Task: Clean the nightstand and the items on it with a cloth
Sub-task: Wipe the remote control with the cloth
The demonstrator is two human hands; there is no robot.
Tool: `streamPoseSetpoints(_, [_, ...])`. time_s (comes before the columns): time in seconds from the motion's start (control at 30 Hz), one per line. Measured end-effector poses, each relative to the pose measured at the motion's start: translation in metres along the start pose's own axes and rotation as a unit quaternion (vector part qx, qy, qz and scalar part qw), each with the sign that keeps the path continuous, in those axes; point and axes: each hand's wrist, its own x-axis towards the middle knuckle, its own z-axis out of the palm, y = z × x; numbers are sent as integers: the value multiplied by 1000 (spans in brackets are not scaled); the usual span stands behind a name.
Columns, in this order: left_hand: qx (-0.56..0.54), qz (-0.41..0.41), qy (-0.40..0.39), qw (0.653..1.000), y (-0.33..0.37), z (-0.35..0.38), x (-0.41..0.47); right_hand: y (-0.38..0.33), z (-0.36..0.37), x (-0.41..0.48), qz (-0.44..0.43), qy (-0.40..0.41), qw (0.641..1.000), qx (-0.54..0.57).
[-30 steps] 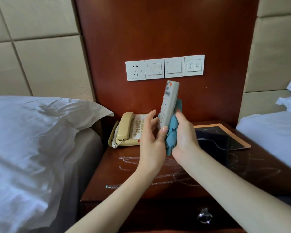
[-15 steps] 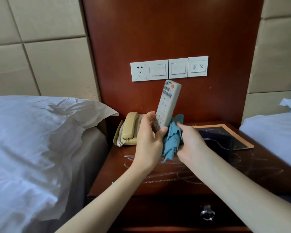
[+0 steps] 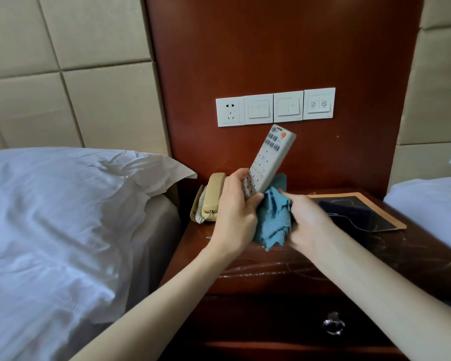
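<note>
Gripping one remote point(image 3: 267, 162) in my curled left hand point(image 3: 235, 214); right hand point(image 3: 307, 222) clutches one cloth point(image 3: 272, 220) at its 5 o'clock, one phone point(image 3: 210, 201) at 9.

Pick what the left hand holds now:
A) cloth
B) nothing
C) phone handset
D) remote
D: the left hand grips the remote by its lower end, while the cloth is bunched in the right hand.

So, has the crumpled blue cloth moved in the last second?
Yes: the blue cloth slid down, further below the white switch panel, toward the base of the pale remote.
</note>
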Motion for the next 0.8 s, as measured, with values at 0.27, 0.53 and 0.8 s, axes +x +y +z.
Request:
streamPoseSetpoints(0.27, [161, 46, -52, 985, -29, -52, -16, -16, 5, -2, -32, 15, 993, -109])
streamPoseSetpoints(0.53, [276, 53, -65, 958, -38, -110, -37, -11, 20, 13, -61, 41, 993, -90])
streamPoseSetpoints(0.8, [366, -51, 7, 929, -43, -199, -47, 27, 35, 26, -75, 75, 976, -188])
